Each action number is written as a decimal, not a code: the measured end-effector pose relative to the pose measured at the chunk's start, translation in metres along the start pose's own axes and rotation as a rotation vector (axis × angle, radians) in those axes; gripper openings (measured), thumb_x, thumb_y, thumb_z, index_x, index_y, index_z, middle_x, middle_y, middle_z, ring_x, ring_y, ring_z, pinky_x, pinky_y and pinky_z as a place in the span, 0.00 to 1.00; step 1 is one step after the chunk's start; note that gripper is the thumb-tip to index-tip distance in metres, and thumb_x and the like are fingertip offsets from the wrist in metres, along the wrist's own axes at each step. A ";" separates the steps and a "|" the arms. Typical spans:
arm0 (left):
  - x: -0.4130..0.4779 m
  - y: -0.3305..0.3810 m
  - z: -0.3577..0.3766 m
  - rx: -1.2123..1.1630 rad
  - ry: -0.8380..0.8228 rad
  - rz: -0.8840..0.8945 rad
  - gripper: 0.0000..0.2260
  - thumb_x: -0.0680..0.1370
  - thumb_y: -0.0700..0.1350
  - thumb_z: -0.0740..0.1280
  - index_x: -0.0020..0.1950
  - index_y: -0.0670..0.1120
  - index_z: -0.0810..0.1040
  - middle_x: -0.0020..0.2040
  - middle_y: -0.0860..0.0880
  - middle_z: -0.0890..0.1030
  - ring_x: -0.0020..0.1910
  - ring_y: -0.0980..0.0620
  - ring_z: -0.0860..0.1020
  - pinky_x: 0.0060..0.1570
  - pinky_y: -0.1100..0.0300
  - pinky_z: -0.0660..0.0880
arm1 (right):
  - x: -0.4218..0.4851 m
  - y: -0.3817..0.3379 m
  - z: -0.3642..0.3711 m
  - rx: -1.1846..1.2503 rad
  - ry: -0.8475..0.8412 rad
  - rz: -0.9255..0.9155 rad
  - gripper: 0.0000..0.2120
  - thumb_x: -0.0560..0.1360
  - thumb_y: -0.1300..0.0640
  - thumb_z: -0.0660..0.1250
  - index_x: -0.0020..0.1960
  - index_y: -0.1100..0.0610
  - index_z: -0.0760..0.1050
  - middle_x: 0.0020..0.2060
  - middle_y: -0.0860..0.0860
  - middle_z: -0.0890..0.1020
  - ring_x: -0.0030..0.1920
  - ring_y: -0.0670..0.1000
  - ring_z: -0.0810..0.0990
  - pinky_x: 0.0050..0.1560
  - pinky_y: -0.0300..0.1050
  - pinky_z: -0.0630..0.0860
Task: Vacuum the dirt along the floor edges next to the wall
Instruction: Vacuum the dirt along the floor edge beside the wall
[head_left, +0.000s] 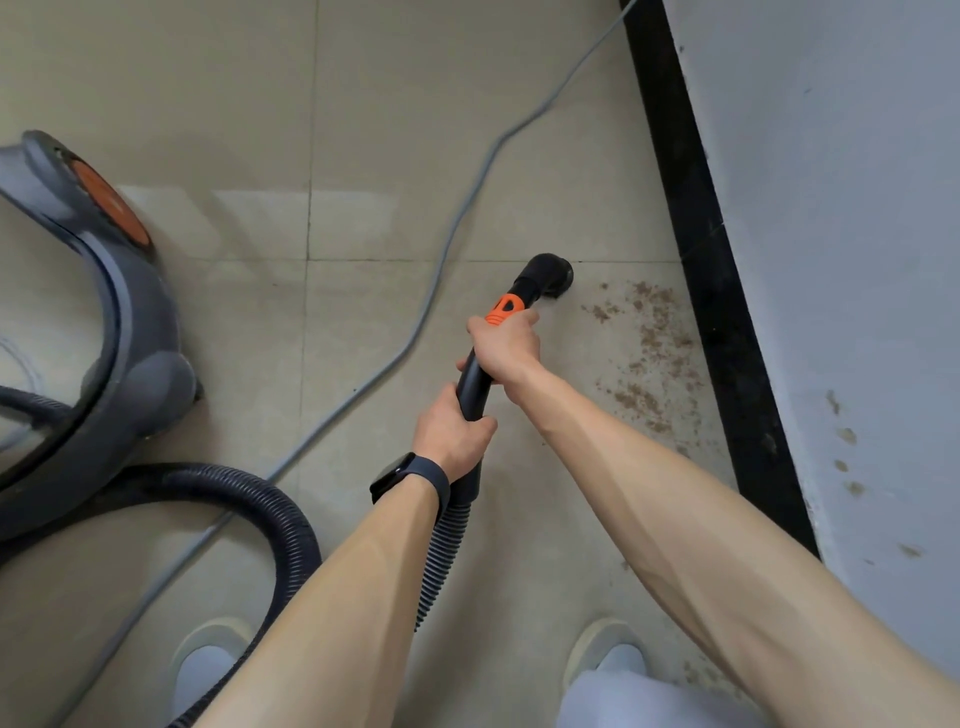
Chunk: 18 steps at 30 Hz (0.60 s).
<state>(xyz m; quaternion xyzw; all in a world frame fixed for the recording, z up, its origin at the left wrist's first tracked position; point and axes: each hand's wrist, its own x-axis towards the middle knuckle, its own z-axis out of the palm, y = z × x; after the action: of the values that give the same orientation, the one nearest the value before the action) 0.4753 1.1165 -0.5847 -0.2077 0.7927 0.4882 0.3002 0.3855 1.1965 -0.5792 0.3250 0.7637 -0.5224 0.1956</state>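
Both hands hold the black vacuum wand (475, 387), which points away from me toward the wall. My right hand (504, 345) grips it just below the orange slider (503, 307). My left hand (452, 434), with a dark watch on the wrist, grips it lower, above the ribbed hose (441, 551). The round black nozzle (550, 273) sits on the beige tile floor, just left of the dirt. Brown dirt (652, 358) is scattered over the tile beside the black skirting (722, 322) of the white wall (841, 208).
The grey vacuum body (98, 332) with an orange cap stands at the left, its hose looping across the floor (249, 499). A grey power cord (441, 270) runs diagonally over the tiles. My two feet (608, 660) show at the bottom.
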 end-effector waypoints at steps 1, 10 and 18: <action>0.001 0.001 0.003 0.001 -0.001 0.004 0.13 0.72 0.44 0.67 0.55 0.51 0.70 0.46 0.43 0.82 0.44 0.41 0.83 0.48 0.46 0.81 | 0.001 0.001 -0.003 0.005 0.006 0.002 0.16 0.80 0.58 0.63 0.61 0.58 0.58 0.57 0.60 0.77 0.30 0.55 0.84 0.35 0.48 0.84; 0.011 0.016 0.029 0.043 -0.069 0.032 0.16 0.71 0.45 0.68 0.57 0.48 0.70 0.46 0.44 0.81 0.44 0.42 0.82 0.47 0.47 0.81 | 0.016 0.006 -0.034 0.012 0.030 0.016 0.17 0.80 0.57 0.63 0.63 0.58 0.59 0.53 0.58 0.79 0.27 0.52 0.84 0.27 0.42 0.79; 0.041 0.059 -0.006 -0.419 -0.113 -0.235 0.15 0.80 0.54 0.60 0.59 0.47 0.76 0.61 0.46 0.80 0.60 0.46 0.76 0.61 0.48 0.69 | 0.025 0.027 -0.062 0.044 -0.068 0.021 0.24 0.80 0.52 0.68 0.67 0.57 0.57 0.53 0.58 0.81 0.33 0.54 0.87 0.38 0.50 0.85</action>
<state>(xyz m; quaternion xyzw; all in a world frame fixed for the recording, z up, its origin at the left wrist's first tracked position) 0.4066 1.1351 -0.5724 -0.3284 0.6265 0.6145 0.3493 0.3890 1.2678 -0.5895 0.3192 0.7416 -0.5476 0.2198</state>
